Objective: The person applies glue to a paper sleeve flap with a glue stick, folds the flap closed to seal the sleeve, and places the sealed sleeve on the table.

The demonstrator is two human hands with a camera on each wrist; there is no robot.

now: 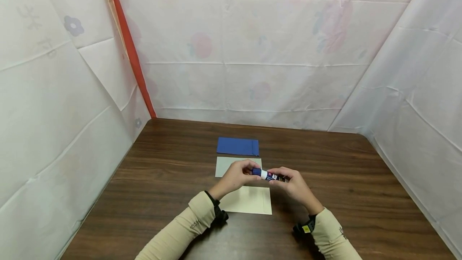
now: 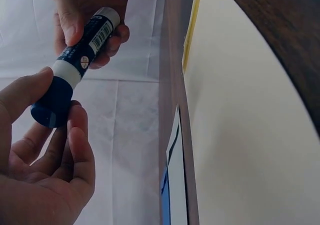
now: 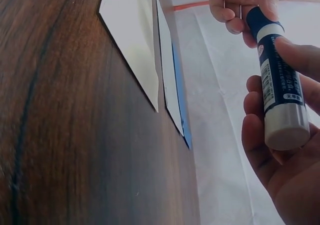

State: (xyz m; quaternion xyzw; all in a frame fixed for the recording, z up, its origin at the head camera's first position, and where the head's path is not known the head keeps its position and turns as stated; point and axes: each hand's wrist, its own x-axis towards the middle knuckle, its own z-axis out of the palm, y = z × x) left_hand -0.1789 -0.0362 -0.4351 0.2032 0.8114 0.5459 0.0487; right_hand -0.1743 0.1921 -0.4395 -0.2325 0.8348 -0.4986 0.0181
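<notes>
A dark blue and white glue stick (image 1: 268, 175) is held between both hands above the table. My left hand (image 1: 237, 177) pinches its blue cap (image 2: 52, 102) between thumb and fingers. Around the labelled barrel (image 3: 278, 75) curl the thumb and fingers of my right hand (image 1: 293, 184). A white band shows between cap and barrel, and the cap is on. Below the hands lies a cream envelope (image 1: 249, 200), partly covered by the left hand and wrist. Just beyond it is a pale grey-green envelope (image 1: 224, 166), overlapped by the left hand in the head view.
A blue envelope (image 1: 236, 146) lies farthest back, in line with the other two on the dark wood table (image 1: 162, 171). White printed sheeting (image 1: 231, 51) hangs behind the table and along both sides. A red strip (image 1: 131, 51) runs down the back left corner.
</notes>
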